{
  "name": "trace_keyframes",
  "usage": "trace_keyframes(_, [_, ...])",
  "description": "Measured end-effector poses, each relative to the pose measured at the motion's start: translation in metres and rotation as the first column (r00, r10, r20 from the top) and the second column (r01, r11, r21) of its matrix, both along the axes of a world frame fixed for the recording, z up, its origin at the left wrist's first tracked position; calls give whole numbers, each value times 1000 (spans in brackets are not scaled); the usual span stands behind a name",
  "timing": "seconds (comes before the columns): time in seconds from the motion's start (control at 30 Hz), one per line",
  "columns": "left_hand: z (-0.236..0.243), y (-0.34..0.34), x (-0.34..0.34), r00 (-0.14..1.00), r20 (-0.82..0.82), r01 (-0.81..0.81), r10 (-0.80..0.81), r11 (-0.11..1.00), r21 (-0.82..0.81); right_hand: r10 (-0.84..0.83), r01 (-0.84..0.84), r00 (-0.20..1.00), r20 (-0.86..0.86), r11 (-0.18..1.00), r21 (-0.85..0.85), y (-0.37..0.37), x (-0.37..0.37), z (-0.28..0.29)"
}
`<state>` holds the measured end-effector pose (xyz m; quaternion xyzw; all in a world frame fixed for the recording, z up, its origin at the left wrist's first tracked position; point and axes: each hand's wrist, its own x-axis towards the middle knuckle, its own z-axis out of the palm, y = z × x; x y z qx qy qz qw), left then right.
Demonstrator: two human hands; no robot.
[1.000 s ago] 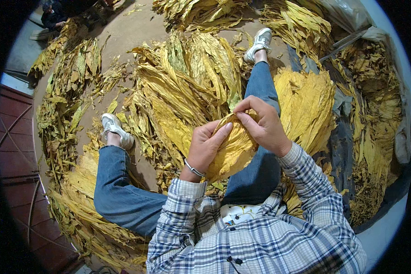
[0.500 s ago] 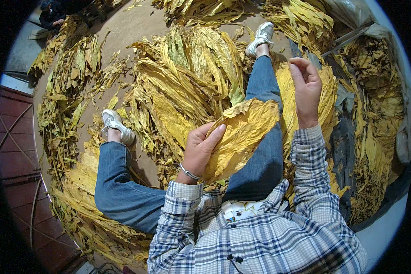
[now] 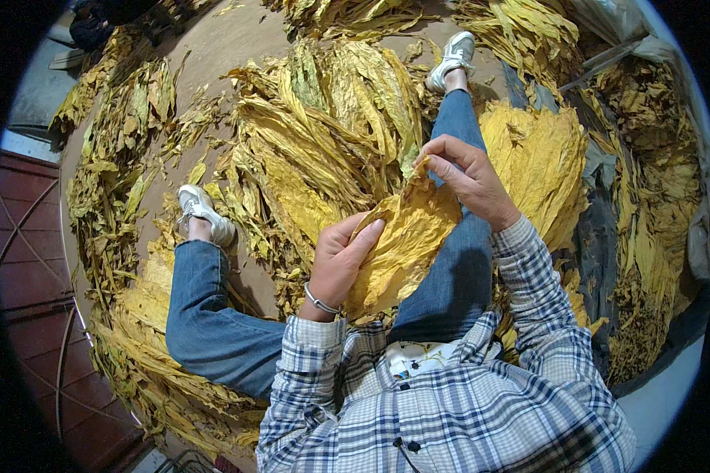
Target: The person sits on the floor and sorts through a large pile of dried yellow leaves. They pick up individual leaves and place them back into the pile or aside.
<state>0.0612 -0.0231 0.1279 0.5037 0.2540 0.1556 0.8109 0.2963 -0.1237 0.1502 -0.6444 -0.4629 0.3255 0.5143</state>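
A broad, wrinkled yellow dried leaf (image 3: pixel 406 260), which looks like tobacco, is stretched between my hands over my lap. My left hand (image 3: pixel 341 264), with a bracelet at the wrist, grips its left edge, thumb on top. At the leaf's far right corner, my right hand (image 3: pixel 467 177) pinches the edge between thumb and fingers. Beyond them, between my legs, lies a large heap of long yellow-brown leaves (image 3: pixel 323 118). To the right of my right leg rests a pile of flat, bright yellow leaves (image 3: pixel 540 169).
More leaves lie at the left (image 3: pixel 126 134) and beside my left leg (image 3: pixel 158 307). Dark plastic sheeting (image 3: pixel 596 236) runs along the right, near browner leaves (image 3: pixel 647 142). A dark red metal door (image 3: pixel 35 276) stands at far left. Another person (image 3: pixel 91 31) is at the upper left.
My right hand has come down and left from above the bright yellow pile and now pinches the leaf's far corner. My left hand keeps its hold, shifted slightly left.
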Motion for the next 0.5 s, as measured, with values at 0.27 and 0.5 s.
trace_keyframes(0.27, [2, -2, -5, 998, 51, -19, 21, 999, -35, -182, 259, 834, -521, 963, 79, 9, -1, 7])
trace_keyframes(0.5, [10, -3, -4, 999, 38, 7, -5, 999, -51, 331, -326, 928, 172, 943, -58, 6, -9, 18])
